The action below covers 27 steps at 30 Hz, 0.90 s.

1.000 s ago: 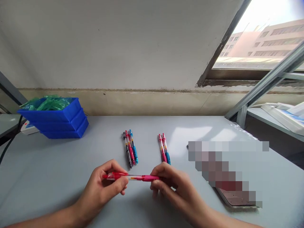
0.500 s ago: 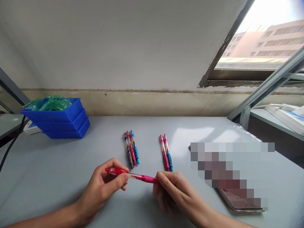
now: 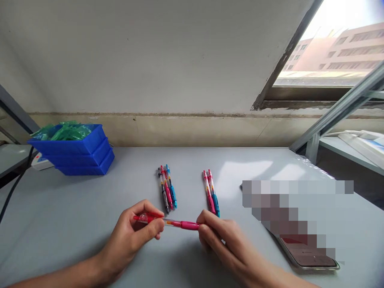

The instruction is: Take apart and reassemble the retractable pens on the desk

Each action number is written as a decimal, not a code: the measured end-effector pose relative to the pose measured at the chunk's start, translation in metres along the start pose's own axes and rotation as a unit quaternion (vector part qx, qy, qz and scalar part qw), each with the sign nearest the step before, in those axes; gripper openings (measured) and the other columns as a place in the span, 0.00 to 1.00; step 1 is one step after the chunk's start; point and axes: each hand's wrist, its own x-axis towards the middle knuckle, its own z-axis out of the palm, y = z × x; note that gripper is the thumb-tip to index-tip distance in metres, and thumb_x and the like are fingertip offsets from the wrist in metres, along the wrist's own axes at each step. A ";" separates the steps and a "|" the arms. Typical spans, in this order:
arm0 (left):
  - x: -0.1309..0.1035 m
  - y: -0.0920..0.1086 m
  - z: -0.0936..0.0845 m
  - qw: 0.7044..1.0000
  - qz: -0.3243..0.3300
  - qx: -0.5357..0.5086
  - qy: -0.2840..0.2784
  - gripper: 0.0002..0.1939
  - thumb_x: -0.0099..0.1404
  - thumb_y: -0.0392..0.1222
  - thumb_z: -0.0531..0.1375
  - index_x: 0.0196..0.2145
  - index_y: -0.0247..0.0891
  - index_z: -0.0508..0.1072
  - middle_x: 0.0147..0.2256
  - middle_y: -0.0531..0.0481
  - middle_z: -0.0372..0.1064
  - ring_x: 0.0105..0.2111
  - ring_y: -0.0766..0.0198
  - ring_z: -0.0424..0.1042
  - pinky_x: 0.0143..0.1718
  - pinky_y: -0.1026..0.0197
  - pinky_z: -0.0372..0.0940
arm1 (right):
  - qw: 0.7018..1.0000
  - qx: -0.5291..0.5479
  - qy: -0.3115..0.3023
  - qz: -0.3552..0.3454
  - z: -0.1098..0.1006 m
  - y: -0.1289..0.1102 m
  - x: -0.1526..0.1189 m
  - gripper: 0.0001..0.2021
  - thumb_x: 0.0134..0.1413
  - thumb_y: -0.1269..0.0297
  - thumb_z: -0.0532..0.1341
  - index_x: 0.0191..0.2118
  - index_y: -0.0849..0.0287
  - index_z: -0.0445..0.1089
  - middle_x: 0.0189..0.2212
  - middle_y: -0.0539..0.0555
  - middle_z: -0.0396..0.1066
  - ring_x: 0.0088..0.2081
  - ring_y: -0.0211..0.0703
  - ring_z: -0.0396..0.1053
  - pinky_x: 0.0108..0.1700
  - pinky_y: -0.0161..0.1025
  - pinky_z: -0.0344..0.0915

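Note:
A pen point(image 3: 189, 225) with a pink grip, a clear barrel and a red clip end lies level between my two hands, above the table. My left hand point(image 3: 135, 228) pinches its red end between thumb and fingers. At the other end, my right hand point(image 3: 220, 236) grips the tip, which its fingers hide. Just beyond my hands, a black pen point(image 3: 163, 192), a pink pen point(image 3: 167, 192) and a blue pen point(image 3: 172, 190) lie side by side. To their right rest a pink-grip pen point(image 3: 209, 196) and a teal-grip pen point(image 3: 214, 196), both with red tops.
Stacked blue bins point(image 3: 75, 156) with green plastic point(image 3: 70, 131) on top stand at the left back. A phone point(image 3: 312, 256), partly covered by blurring, lies at the right of the grey table point(image 3: 144, 264). Metal frame bars point(image 3: 333, 116) and a wall border the table.
My right hand has shifted its fingers at the pen's tip, with the index finger now higher. My left hand keeps its hold, and the view has moved slightly.

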 end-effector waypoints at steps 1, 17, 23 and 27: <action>0.001 0.000 -0.001 1.000 0.020 0.014 -0.011 0.08 0.53 0.43 0.64 0.25 0.38 0.71 0.20 0.57 0.60 0.22 0.69 0.57 0.24 0.66 0.54 | 0.999 0.033 -0.014 0.031 0.000 0.000 0.000 0.23 0.59 0.46 0.44 0.22 0.57 0.56 0.16 0.46 0.55 0.19 0.33 0.52 0.22 0.32 0.52; 0.009 -0.001 -0.005 0.980 0.150 -0.056 -0.122 0.02 0.54 0.36 0.65 0.26 0.43 0.77 0.28 0.53 0.65 0.27 0.68 0.62 0.29 0.65 0.56 | 0.771 0.484 -0.248 0.332 0.000 0.009 0.014 0.27 0.64 0.60 0.32 0.17 0.57 0.53 0.05 0.48 0.60 0.03 0.27 0.38 0.04 0.23 0.37; 0.009 0.000 0.000 0.965 0.153 -0.150 -0.148 0.03 0.56 0.37 0.64 0.26 0.43 0.78 0.27 0.53 0.70 0.32 0.64 0.68 0.38 0.61 0.60 | 0.757 0.504 -0.288 0.301 0.005 0.009 0.011 0.26 0.64 0.58 0.35 0.18 0.57 0.55 0.05 0.47 0.60 0.03 0.28 0.42 0.03 0.23 0.38; 0.006 0.004 0.004 0.963 0.135 -0.198 -0.125 0.03 0.55 0.37 0.65 0.24 0.42 0.77 0.24 0.55 0.71 0.31 0.65 0.70 0.37 0.62 0.62 | 0.758 0.517 -0.284 0.277 0.011 0.014 0.011 0.25 0.61 0.49 0.42 0.18 0.57 0.56 0.05 0.47 0.60 0.04 0.27 0.46 0.05 0.23 0.39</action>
